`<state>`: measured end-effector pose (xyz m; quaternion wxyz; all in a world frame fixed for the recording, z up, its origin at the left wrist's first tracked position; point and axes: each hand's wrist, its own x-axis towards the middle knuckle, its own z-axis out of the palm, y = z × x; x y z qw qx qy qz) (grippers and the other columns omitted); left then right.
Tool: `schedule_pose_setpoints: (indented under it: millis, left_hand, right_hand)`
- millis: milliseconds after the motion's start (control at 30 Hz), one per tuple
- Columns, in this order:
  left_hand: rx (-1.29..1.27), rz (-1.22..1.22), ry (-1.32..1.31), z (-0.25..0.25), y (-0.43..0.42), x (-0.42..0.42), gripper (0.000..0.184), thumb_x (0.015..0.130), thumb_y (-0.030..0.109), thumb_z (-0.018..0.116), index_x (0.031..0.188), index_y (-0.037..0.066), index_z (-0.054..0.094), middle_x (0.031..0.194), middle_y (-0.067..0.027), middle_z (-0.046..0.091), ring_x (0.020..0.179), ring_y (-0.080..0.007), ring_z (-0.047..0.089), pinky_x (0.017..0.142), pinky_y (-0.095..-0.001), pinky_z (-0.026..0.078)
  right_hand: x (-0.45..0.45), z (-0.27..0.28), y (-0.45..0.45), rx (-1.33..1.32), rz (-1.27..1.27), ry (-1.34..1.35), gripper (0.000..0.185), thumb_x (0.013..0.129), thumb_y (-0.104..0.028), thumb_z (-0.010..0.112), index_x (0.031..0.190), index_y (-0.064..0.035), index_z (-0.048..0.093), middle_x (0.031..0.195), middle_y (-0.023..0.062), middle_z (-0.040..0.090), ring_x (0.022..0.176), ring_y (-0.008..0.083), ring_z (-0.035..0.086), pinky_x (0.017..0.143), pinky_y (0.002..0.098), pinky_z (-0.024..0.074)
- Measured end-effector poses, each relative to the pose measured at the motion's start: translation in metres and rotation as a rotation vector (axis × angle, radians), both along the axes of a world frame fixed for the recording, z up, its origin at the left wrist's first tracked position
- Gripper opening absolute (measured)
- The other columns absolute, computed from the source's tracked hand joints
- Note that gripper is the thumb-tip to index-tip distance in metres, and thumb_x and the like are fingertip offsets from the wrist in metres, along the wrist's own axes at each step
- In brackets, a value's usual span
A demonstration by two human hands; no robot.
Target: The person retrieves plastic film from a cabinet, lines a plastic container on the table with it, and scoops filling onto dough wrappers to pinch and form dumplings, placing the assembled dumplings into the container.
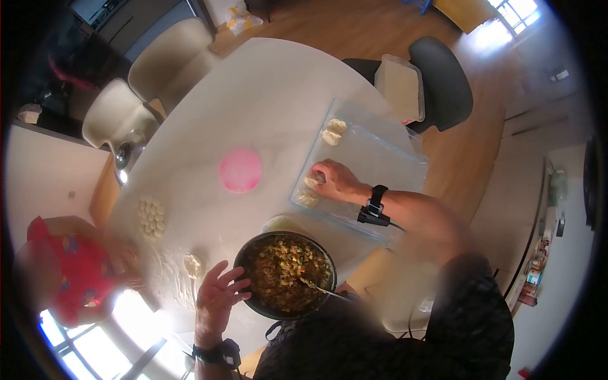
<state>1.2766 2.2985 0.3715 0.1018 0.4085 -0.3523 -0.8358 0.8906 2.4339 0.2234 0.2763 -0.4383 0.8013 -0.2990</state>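
Observation:
My right hand (339,181) is over the left side of a clear tray (380,158), its fingers closed on a pale dumpling (313,180). Just below it on the tray lies another dumpling (308,198), and a pair of dumplings (334,132) sits toward the far end. A dark bowl (239,261) of chopped filling (285,269) stands close to my body, with a metal spoon (323,290) leaning in it. Beside the bowl's left rim, my left hand (220,292) has its fingers spread and holds nothing. Part of a pale round wrapper (283,223) shows behind the bowl.
A pink disc (240,170) lies mid-table. Small dough pieces (151,216) and a floury dough piece (192,265) are at the left, near a person in a red garment (79,269). Chairs (171,57) stand around the table; one dark chair (446,82) bears a plastic container (400,88).

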Motion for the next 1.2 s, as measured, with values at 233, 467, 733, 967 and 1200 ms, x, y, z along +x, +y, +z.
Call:
schedule_pose_setpoints:
  millis: [233,467,733,967,1200]
  left_hand:
    - [-0.009,-0.005,-0.002,-0.004,-0.008,0.006,0.062,0.092,0.006,0.065,0.149,0.001,0.04,0.136,-0.0267,0.058,0.115,-0.0384,0.066,0.092,-0.0463,0.06]
    - [-0.082,0.058,0.026,-0.013,-0.015,0.033,0.062,0.094,0.016,0.066,0.149,0.003,0.041,0.136,-0.0237,0.059,0.115,-0.0363,0.067,0.092,-0.0445,0.06]
    - [-0.123,0.251,-0.174,-0.056,-0.014,0.136,0.045,0.1,0.012,0.06,0.142,0.001,0.05,0.13,-0.0189,0.063,0.11,-0.031,0.068,0.091,-0.0411,0.059]
    - [-0.273,0.34,-0.413,-0.125,-0.035,0.188,0.044,0.095,0.019,0.069,0.134,0.003,0.055,0.111,-0.0095,0.066,0.096,-0.0241,0.069,0.084,-0.0377,0.06]
    - [-0.444,0.299,-0.673,-0.167,-0.072,0.19,0.03,0.092,0.012,0.066,0.118,-0.001,0.066,0.089,-0.0068,0.066,0.065,-0.0139,0.063,0.052,-0.0277,0.052]
  right_hand:
    - [-0.001,-0.022,0.0,-0.074,0.052,-0.018,0.018,0.08,-0.01,0.066,0.096,-0.0012,0.065,0.095,0.0204,0.066,0.094,0.0413,0.06,0.082,0.0496,0.0492]
    - [-0.001,-0.018,0.003,-0.11,0.021,0.096,0.026,0.083,-0.011,0.069,0.106,0.0009,0.066,0.098,0.02,0.068,0.097,0.0375,0.064,0.084,0.0472,0.0519]
    - [0.045,0.131,0.113,-0.075,0.091,-0.041,0.021,0.09,-0.008,0.069,0.111,-0.0015,0.069,0.084,0.0101,0.071,0.07,0.0218,0.067,0.065,0.0333,0.0552]
    - [0.181,0.157,0.168,0.091,0.004,-0.486,0.032,0.089,-0.01,0.075,0.119,-0.0022,0.069,0.091,0.0098,0.071,0.08,0.0185,0.069,0.074,0.0328,0.0557]
    - [0.227,0.104,0.135,-0.219,-0.257,-0.418,0.019,0.097,-0.009,0.067,0.113,0.001,0.071,0.093,0.0115,0.072,0.078,0.0153,0.067,0.071,0.0315,0.0544]
